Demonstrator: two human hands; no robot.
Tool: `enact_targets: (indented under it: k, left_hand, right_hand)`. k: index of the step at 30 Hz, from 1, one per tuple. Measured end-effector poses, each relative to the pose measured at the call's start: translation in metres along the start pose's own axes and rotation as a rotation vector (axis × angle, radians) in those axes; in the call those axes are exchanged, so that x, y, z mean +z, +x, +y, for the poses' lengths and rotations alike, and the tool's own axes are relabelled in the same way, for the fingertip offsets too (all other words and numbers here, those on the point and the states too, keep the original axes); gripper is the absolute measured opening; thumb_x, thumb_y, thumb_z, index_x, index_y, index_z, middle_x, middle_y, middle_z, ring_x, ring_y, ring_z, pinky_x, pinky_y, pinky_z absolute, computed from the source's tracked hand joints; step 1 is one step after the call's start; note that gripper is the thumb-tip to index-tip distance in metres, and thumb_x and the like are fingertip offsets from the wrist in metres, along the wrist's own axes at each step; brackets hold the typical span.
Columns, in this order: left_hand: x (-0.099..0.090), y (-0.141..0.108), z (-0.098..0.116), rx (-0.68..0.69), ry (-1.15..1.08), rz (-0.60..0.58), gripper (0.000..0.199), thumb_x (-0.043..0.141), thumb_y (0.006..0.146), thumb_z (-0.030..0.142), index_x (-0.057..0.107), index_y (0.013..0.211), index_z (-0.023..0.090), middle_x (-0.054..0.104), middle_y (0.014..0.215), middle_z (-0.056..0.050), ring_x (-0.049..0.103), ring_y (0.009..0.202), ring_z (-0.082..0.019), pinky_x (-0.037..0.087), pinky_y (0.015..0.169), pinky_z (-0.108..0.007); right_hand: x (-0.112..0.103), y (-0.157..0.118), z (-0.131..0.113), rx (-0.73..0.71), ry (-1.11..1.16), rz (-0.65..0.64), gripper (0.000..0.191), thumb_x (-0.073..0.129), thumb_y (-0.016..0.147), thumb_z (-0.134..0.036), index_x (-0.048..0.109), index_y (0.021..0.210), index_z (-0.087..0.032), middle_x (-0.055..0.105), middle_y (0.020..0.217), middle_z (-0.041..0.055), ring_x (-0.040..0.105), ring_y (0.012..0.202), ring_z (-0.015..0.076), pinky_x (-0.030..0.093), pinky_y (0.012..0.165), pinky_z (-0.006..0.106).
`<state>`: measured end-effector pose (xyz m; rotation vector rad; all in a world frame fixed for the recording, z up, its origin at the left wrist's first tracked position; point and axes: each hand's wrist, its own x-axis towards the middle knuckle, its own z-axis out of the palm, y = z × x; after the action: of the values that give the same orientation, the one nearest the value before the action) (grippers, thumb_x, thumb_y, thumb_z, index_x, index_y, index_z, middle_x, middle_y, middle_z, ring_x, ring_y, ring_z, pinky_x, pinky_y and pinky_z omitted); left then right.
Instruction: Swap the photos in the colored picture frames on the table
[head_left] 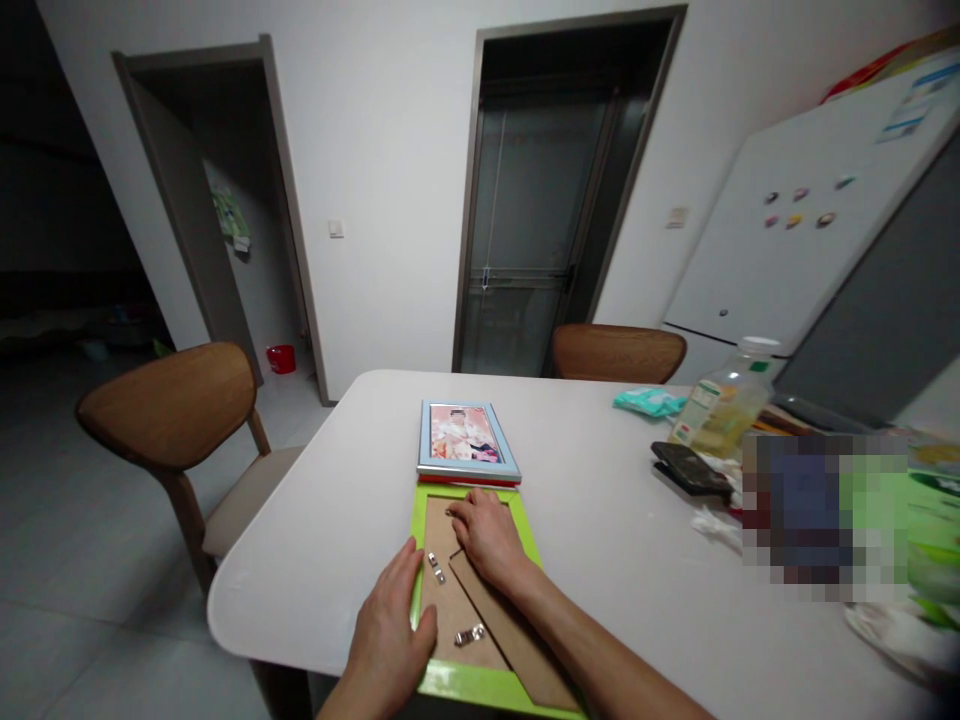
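Note:
A light-green picture frame (454,678) lies back side up on the table, with a brown backing board (442,610) set inside it. Along its left edge rests my left hand (388,615), the thumb spread away from the fingers. My right hand (486,535) reaches over the board with fingers bent together at a small metal clip (449,513) near the top-left corner; the clip is mostly hidden. Other silver clips (436,569) sit on the board's left side, and more metal clips (470,635) lie lower down. A brown stand leg (517,630) runs diagonally under my right forearm.
Just beyond the green frame lies a light-blue framed picture (465,440), face up. At the right of the white table (337,520) are a plastic bottle (724,400), a black phone-like object (690,468) and a teal packet (649,402). Wooden chairs (176,405) stand around.

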<state>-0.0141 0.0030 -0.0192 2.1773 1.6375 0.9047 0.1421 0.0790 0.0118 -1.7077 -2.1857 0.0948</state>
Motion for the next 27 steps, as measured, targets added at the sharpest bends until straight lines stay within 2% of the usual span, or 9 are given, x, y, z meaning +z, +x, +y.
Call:
enact_targets:
  k: [3, 6, 9, 11, 13, 18, 22, 24, 27]
  left_hand:
    - [0.0, -0.002, -0.001, -0.012, -0.061, 0.032, 0.05, 0.045, 0.065, 0.014, 0.046, 0.115, 0.01, 0.045, 0.124, -0.012, 0.042, 0.113, -0.021, 0.033, 0.096, -0.036]
    - [0.001, -0.004, -0.001, -0.024, -0.094, 0.064, 0.05, 0.046, 0.064, 0.014, 0.048, 0.114, 0.01, 0.046, 0.123, -0.012, 0.043, 0.112, -0.021, 0.034, 0.095, -0.037]
    - [0.001, -0.004, 0.0, -0.031, -0.076, 0.058, 0.05, 0.046, 0.065, 0.014, 0.047, 0.114, 0.008, 0.046, 0.123, -0.013, 0.043, 0.112, -0.022, 0.034, 0.095, -0.037]
    - [0.001, -0.005, 0.0, -0.029, -0.063, 0.044, 0.05, 0.045, 0.066, 0.016, 0.046, 0.115, 0.007, 0.045, 0.123, -0.014, 0.042, 0.113, -0.022, 0.034, 0.095, -0.037]
    - [0.002, -0.005, -0.002, -0.026, -0.043, 0.022, 0.049, 0.045, 0.069, 0.019, 0.045, 0.116, 0.007, 0.044, 0.124, -0.014, 0.041, 0.114, -0.022, 0.033, 0.096, -0.037]
    - [0.0, 0.003, -0.006, -0.064, -0.049, -0.039, 0.05, 0.043, 0.074, 0.032, 0.042, 0.118, 0.008, 0.044, 0.124, -0.014, 0.041, 0.114, -0.022, 0.031, 0.097, -0.039]
    - [-0.007, 0.014, -0.001, -0.132, -0.138, -0.077, 0.047, 0.045, 0.072, 0.042, 0.051, 0.107, 0.011, 0.044, 0.124, -0.014, 0.042, 0.113, -0.025, 0.03, 0.096, -0.041]
    - [-0.009, 0.017, 0.002, -0.141, -0.187, -0.086, 0.044, 0.045, 0.071, 0.044, 0.055, 0.1, 0.012, 0.047, 0.121, -0.015, 0.043, 0.111, -0.026, 0.031, 0.094, -0.041]
    - [-0.008, 0.018, 0.003, -0.133, -0.227, -0.047, 0.046, 0.048, 0.069, 0.04, 0.052, 0.105, 0.011, 0.051, 0.116, -0.014, 0.046, 0.108, -0.026, 0.032, 0.094, -0.041]
  right_hand:
    - [-0.008, -0.007, -0.005, -0.004, 0.009, 0.009, 0.025, 0.041, 0.078, -0.026, 0.06, 0.093, -0.02, 0.055, 0.09, 0.0074, 0.045, 0.086, 0.0195, 0.031, 0.073, 0.029]
    - [-0.019, -0.026, -0.006, -0.03, 0.066, 0.03, 0.03, 0.044, 0.076, -0.029, 0.055, 0.101, -0.02, 0.055, 0.094, 0.0078, 0.045, 0.09, 0.0195, 0.03, 0.076, 0.029]
    - [-0.03, -0.053, -0.003, -0.026, 0.13, -0.055, 0.029, 0.049, 0.07, -0.034, 0.058, 0.093, -0.02, 0.055, 0.087, 0.0064, 0.048, 0.083, 0.0187, 0.033, 0.072, 0.027]
    - [-0.034, -0.067, -0.002, -0.002, 0.144, -0.133, 0.028, 0.054, 0.064, -0.032, 0.058, 0.089, -0.02, 0.054, 0.084, 0.0053, 0.049, 0.077, 0.0175, 0.034, 0.067, 0.025]
    - [-0.037, -0.075, -0.002, 0.019, 0.16, -0.149, 0.031, 0.055, 0.06, -0.027, 0.057, 0.09, -0.02, 0.053, 0.086, 0.0051, 0.049, 0.077, 0.0167, 0.035, 0.066, 0.024]
    - [-0.043, -0.071, -0.002, 0.059, 0.153, -0.098, 0.032, 0.053, 0.057, -0.026, 0.057, 0.089, -0.02, 0.054, 0.086, 0.0053, 0.05, 0.074, 0.0165, 0.036, 0.064, 0.024]
    - [-0.048, -0.063, -0.004, 0.041, 0.106, -0.097, 0.039, 0.055, 0.056, -0.031, 0.057, 0.093, -0.021, 0.055, 0.084, 0.0052, 0.051, 0.073, 0.0183, 0.037, 0.063, 0.026]
    - [-0.05, -0.06, -0.006, 0.039, 0.076, -0.09, 0.037, 0.055, 0.056, -0.033, 0.057, 0.091, -0.021, 0.055, 0.083, 0.0055, 0.051, 0.072, 0.0188, 0.037, 0.061, 0.027]
    - [-0.057, -0.058, -0.005, 0.052, 0.051, -0.062, 0.033, 0.054, 0.057, -0.033, 0.057, 0.088, -0.02, 0.054, 0.083, 0.0055, 0.051, 0.071, 0.0182, 0.037, 0.06, 0.027]
